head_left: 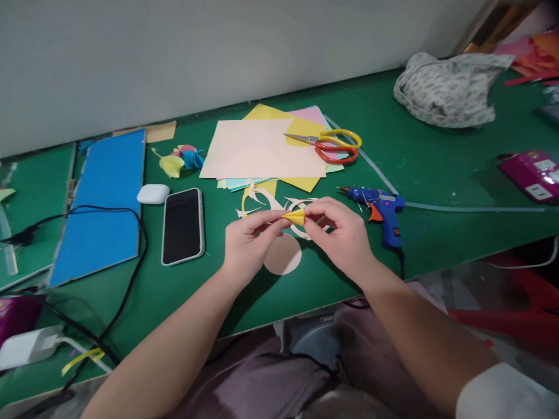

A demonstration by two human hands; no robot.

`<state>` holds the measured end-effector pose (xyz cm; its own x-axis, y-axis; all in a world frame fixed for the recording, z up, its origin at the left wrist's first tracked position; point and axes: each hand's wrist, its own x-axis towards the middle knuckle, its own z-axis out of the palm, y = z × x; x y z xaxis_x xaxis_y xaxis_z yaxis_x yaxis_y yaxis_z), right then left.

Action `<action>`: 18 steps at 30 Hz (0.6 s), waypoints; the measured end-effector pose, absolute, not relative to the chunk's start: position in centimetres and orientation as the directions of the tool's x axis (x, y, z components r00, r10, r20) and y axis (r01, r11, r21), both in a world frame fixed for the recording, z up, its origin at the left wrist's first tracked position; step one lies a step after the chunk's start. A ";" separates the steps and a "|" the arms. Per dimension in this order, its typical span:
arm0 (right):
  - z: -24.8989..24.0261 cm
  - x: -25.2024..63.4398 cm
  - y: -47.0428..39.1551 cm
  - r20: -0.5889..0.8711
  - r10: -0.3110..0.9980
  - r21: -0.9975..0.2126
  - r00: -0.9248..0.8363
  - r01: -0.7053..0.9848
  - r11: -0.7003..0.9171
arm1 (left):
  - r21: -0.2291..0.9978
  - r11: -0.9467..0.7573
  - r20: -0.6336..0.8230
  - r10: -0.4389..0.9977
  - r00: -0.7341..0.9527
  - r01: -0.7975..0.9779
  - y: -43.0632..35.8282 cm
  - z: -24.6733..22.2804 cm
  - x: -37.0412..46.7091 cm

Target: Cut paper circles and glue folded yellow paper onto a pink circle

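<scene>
A small yellow folded paper cone [296, 217] is pinched between both hands above the green table. My left hand [250, 241] holds its pointed left end between thumb and fingers. Its wider right end is gripped by my right hand [343, 235]. Just below lies a pale pink paper circle [283, 255], partly covered by my left hand. Curved paper offcuts [266, 198] lie behind the hands. Farther back, scissors [325, 144] with yellow and red handles rest on stacked coloured paper sheets [244, 148]. To the right is a blue glue gun [382, 209].
On the left are a phone [183, 227], a white earphone case [153, 194], paper flowers [179, 161], a blue board [102, 203] and a black cable [140, 250]. A patterned cloth [448, 90] and purple power socket [533, 174] are at right. A wall stands behind the table [458, 233].
</scene>
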<state>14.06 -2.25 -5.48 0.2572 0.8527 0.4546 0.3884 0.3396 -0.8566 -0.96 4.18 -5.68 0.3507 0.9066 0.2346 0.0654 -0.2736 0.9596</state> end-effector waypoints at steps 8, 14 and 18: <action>-5.7 14.1 -2.0 0.288 0.907 -0.950 0.308 0.213 0.229 | 0.967 -0.242 0.200 0.913 0.356 0.077 4.2 -5.6 -0.9; -5.8 14.2 -2.0 0.177 0.932 -0.981 0.315 0.131 0.142 | 0.962 -0.250 0.192 0.906 0.377 0.112 4.1 -5.5 -0.9; -5.8 14.1 -1.9 0.151 0.936 -0.986 0.317 0.111 0.122 | 0.976 -0.214 0.186 0.912 0.365 0.040 4.2 -5.4 -0.8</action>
<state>14.15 -1.93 -5.81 0.3174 0.9362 0.1511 0.1111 0.1215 -0.9864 -0.78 4.16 -5.43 0.3647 0.9124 0.1857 0.0395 -0.2144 0.9759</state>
